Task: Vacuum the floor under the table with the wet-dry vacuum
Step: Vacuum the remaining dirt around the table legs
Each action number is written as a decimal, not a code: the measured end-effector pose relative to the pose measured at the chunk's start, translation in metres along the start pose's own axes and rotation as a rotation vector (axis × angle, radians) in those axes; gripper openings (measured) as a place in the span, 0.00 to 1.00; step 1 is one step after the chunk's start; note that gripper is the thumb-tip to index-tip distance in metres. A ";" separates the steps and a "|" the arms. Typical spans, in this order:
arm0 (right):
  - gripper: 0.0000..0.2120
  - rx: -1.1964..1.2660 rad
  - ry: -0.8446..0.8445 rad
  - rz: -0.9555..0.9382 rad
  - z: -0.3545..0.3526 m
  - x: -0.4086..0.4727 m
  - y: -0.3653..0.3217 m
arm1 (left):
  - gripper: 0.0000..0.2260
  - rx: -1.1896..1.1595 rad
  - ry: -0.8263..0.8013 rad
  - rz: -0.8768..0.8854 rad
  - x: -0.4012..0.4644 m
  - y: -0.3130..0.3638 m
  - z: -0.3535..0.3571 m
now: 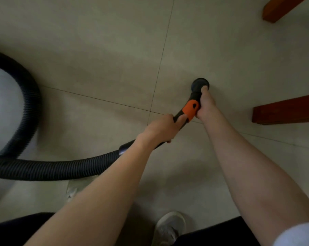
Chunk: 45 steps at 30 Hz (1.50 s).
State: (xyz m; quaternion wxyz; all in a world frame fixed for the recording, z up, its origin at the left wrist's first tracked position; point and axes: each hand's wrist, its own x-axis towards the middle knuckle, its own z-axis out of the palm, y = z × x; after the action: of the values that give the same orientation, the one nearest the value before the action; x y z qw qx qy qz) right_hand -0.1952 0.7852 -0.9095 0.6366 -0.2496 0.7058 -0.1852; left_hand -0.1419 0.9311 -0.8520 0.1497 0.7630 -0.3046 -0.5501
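Note:
A black ribbed vacuum hose loops in from the left and ends in a black handle with an orange collar. My left hand grips the handle just behind the orange part. My right hand grips the tube in front of the collar, with the thumb lying along it. The round black nozzle points down at the beige tiled floor. I cannot tell whether the nozzle touches the tile.
Two red-brown wooden furniture legs stand at the right edge. A pale rounded shape inside the hose loop at the left is unclear. My white shoe is at the bottom centre.

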 end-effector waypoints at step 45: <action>0.24 -0.687 -0.655 0.224 0.195 -0.199 0.165 | 0.26 -0.402 0.358 -0.592 -0.178 -0.189 -0.088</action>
State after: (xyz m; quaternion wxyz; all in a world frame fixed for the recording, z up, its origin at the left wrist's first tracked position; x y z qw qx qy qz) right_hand -0.0078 1.0466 -0.8683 0.7223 -0.4127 0.5110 0.2165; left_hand -0.0410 1.1791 -0.7942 0.1815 0.8572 0.0731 -0.4763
